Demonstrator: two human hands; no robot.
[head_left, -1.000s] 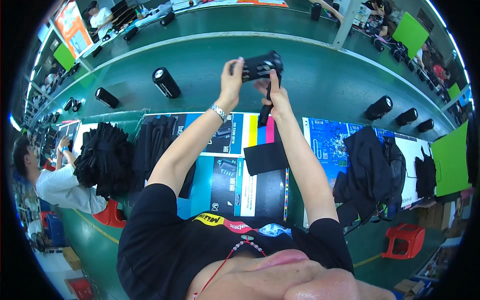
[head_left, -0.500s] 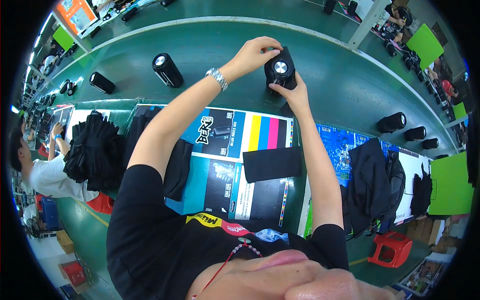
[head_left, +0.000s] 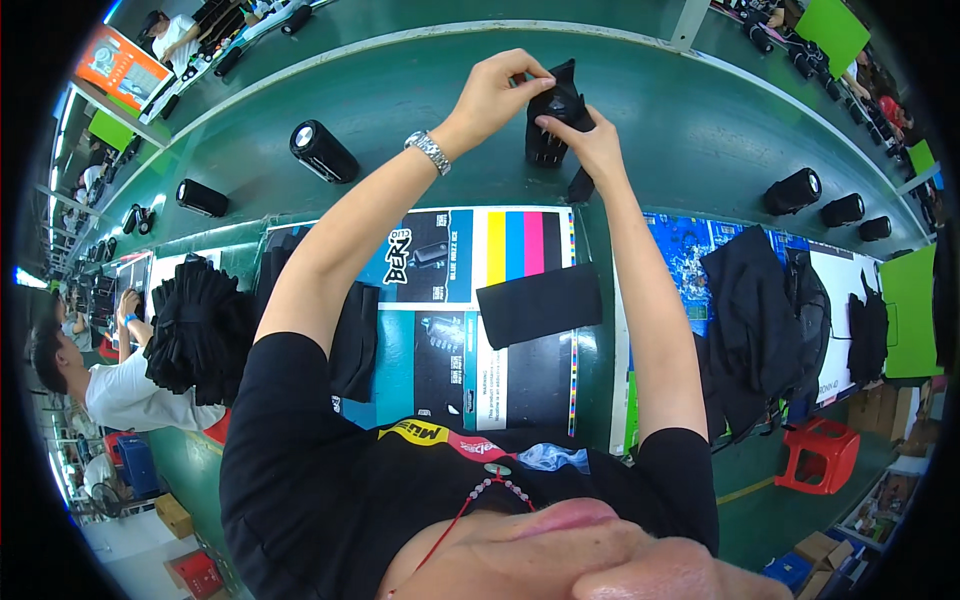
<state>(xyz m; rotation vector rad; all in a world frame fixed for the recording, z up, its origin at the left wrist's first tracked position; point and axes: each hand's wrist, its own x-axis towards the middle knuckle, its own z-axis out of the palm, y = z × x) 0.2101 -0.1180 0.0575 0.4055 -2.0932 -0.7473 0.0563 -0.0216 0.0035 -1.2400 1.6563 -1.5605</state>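
Observation:
A black cylindrical speaker [head_left: 545, 152] stands upright on the green surface at the far middle, its upper end covered by a black cloth bag [head_left: 562, 98]. My left hand [head_left: 497, 92], with a metal watch on the wrist, pinches the bag's edge at the top left. Around the right side, my right hand [head_left: 588, 145] is closed on the bag and speaker, its thumb lying across the front. A dark strip of cloth [head_left: 581, 186] hangs below that hand. Nearer to me, one flat black cloth piece [head_left: 540, 305] lies on printed sheets [head_left: 430, 262].
Another speaker [head_left: 323, 152] stands left of my hands, a further one [head_left: 202, 198] beyond it. Several more, including one speaker [head_left: 793, 191], stand at right. Bundled black cloth bags [head_left: 200, 325] lie at left, more black cloth [head_left: 755, 310] at right. A co-worker [head_left: 125, 390] sits at left.
The speaker's shiny round end showed before; black cloth now covers it. My left hand has shifted slightly up and left, still pinching the cloth.

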